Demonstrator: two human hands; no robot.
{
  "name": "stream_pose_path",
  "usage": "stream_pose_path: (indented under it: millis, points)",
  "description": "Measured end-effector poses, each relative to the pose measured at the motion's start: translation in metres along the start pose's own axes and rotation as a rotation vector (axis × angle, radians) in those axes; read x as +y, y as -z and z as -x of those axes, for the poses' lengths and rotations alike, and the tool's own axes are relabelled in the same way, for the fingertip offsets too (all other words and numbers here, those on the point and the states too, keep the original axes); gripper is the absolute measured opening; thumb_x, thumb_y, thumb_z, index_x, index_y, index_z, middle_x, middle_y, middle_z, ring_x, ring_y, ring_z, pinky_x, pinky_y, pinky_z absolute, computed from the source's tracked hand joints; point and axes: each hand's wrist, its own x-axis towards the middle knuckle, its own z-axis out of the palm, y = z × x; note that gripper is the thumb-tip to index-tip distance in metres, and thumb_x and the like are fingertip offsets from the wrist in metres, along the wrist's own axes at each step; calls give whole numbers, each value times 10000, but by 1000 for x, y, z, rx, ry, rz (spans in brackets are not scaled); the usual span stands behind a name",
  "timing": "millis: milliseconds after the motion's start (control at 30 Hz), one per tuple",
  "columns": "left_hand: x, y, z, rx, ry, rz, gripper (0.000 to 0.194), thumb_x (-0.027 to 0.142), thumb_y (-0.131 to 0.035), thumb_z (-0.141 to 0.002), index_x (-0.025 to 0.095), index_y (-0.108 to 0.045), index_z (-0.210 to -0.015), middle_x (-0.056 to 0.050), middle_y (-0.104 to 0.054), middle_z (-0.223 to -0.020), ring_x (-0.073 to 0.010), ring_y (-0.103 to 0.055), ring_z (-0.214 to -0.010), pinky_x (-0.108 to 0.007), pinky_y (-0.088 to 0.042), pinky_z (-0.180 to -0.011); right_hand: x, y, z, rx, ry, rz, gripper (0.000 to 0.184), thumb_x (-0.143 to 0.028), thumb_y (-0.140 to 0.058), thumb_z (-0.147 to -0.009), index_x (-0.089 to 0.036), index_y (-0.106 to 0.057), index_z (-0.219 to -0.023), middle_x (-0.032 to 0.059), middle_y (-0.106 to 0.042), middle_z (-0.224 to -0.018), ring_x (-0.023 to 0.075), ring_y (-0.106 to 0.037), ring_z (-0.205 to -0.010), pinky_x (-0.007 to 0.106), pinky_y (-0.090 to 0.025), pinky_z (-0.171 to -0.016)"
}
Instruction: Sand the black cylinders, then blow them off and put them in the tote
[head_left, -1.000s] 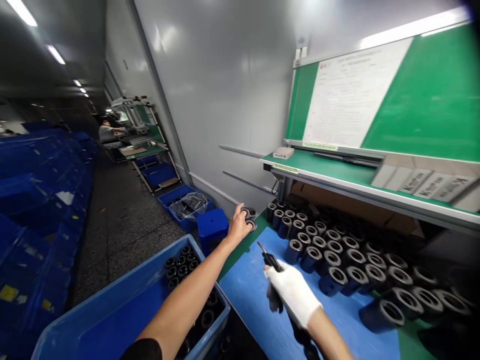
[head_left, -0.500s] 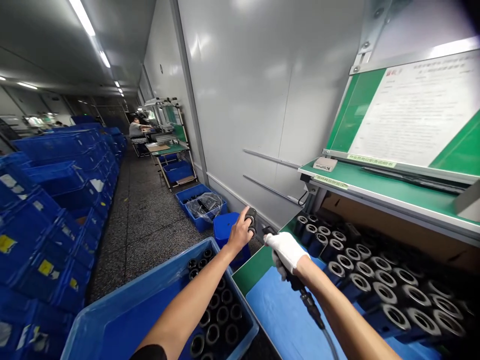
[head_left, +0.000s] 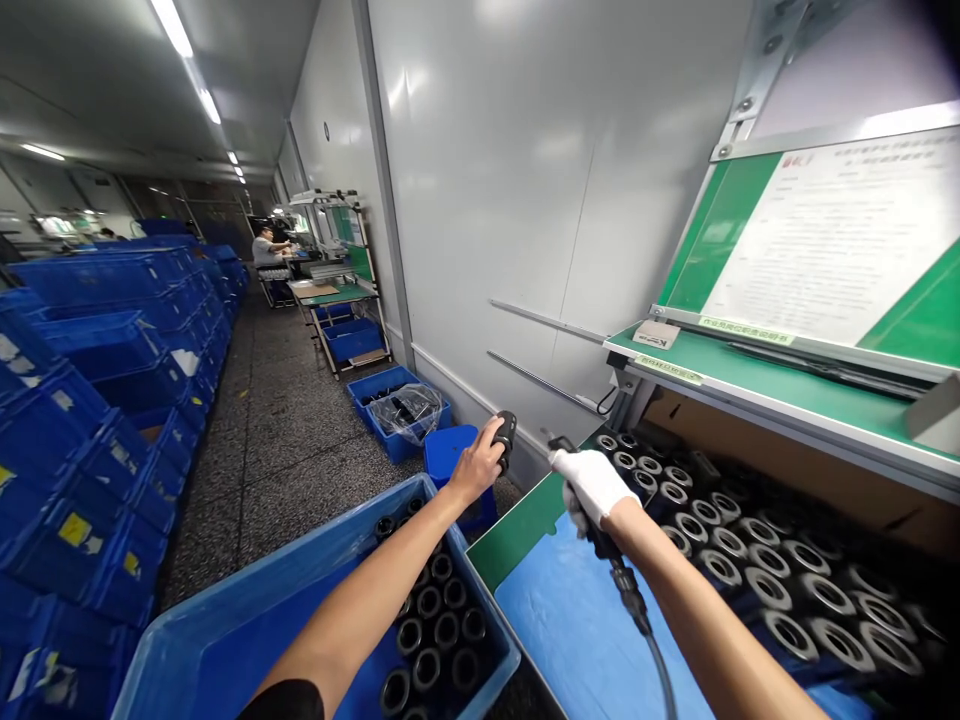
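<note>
Bare and closed, my left hand (head_left: 478,462) grips a black metal part (head_left: 508,440) above the far end of the bench, near a blue stool. My right hand (head_left: 596,490), in a white glove, is wrapped round a black corded hand tool (head_left: 606,545). Its tip points toward the black part, with a gap between them. A cable (head_left: 656,650) hangs from the tool's lower end. Several black cylindrical parts with bright ring ends (head_left: 769,590) stand on the bench to the right. Similar round parts (head_left: 446,630) stand in the blue bin below my left arm.
A large blue bin (head_left: 180,625) stands left of the bench's blue mat (head_left: 555,620). Beyond are a blue stool (head_left: 448,452) and a plastic-covered bin (head_left: 360,390). Stacked blue crates (head_left: 97,390) line the aisle; a seated person (head_left: 268,248) is far off. A green shelf (head_left: 765,385) overhangs the right side.
The black part has turned in my left hand, its holes no longer facing me. My right hand with the tool has shifted slightly right. The view has moved a little.
</note>
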Motion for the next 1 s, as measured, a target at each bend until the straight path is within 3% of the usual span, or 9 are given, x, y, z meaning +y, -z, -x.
stream_pose_path:
  millis: [267, 367, 467, 567, 667, 733, 800, 933, 1000]
  points:
    - [-17, 20, -10, -26, 16, 331, 254, -31, -531, -710, 195, -612, -789, -55, -411, -1523, -238, -338, -1448, -380, -360, -1196, 13, 1, 10, -22, 20, -141, 402, -495, -413, -894, -129, -566, -953, -46, -396, -369, 130, -382, -267, 241, -421, -329]
    - [-20, 20, -18, 178, 280, 644, 292, -17, -606, -642, 181, -651, -852, -62, -480, -1463, -252, -403, -1405, -382, -324, -1210, 20, -9, 17, -147, -51, -148, 387, -486, -415, -880, -130, -563, -905, -29, -400, -352, 158, -399, -259, 252, -399, -308]
    - [-23, 7, -23, 386, 572, 941, 282, 57, -665, -633, 153, -656, -898, -87, -647, -1216, -295, -548, -1262, -467, -419, -1128, 26, -19, 21, -109, -56, -220, 402, -487, -359, -886, -147, -531, -756, -28, -367, -339, 164, -387, -244, 282, -414, -301]
    - [-29, -8, -21, 406, 674, 1151, 225, 206, -665, -742, 139, -645, -957, -83, -719, -974, -282, -671, -1055, -501, -543, -959, 31, -23, 21, -153, -99, -228, 401, -476, -369, -875, -183, -445, -611, -7, -370, -333, 172, -402, -244, 274, -376, -279]
    - [-38, -18, -14, 389, 722, 1376, 229, 292, -672, -793, 147, -650, -968, -92, -737, -947, -262, -696, -993, -490, -565, -920, 36, -21, 17, 111, -40, -222, 443, -512, -421, -861, -209, -369, -542, -10, -349, -324, 161, -398, -241, 258, -334, -261]
    - [-44, -21, -8, 372, 748, 1496, 210, 279, -708, -775, 148, -658, -930, -98, -743, -940, -273, -694, -1005, -497, -560, -932, 40, -18, 15, 126, -33, -220, 440, -516, -429, -854, -212, -367, -543, -13, -350, -328, 156, -396, -244, 262, -343, -266]
    - [-51, -24, -2, 365, 769, 1588, 187, 265, -718, -774, 154, -662, -914, -90, -747, -941, -272, -686, -1035, -484, -556, -948, 43, -14, 15, -8, -79, -224, 409, -512, -417, -842, -201, -412, -577, -9, -363, -337, 161, -394, -245, 273, -354, -271]
    - [-60, -27, 9, 360, 796, 1680, 159, 269, -713, -789, 165, -668, -900, -69, -750, -916, -258, -690, -1032, -456, -566, -944, 41, -2, 23, 22, 34, -322, 500, -619, -448, -801, -141, -557, -900, -54, -383, -366, 161, -393, -252, 285, -403, -302]
    - [-63, -25, 15, 349, 796, 1690, 185, 280, -721, -786, 167, -674, -924, -77, -752, -927, -277, -685, -1050, -481, -564, -945, 37, 3, 29, -136, -1, -285, 557, -643, -490, -784, -142, -542, -1022, -53, -403, -362, 176, -411, -259, 272, -385, -296]
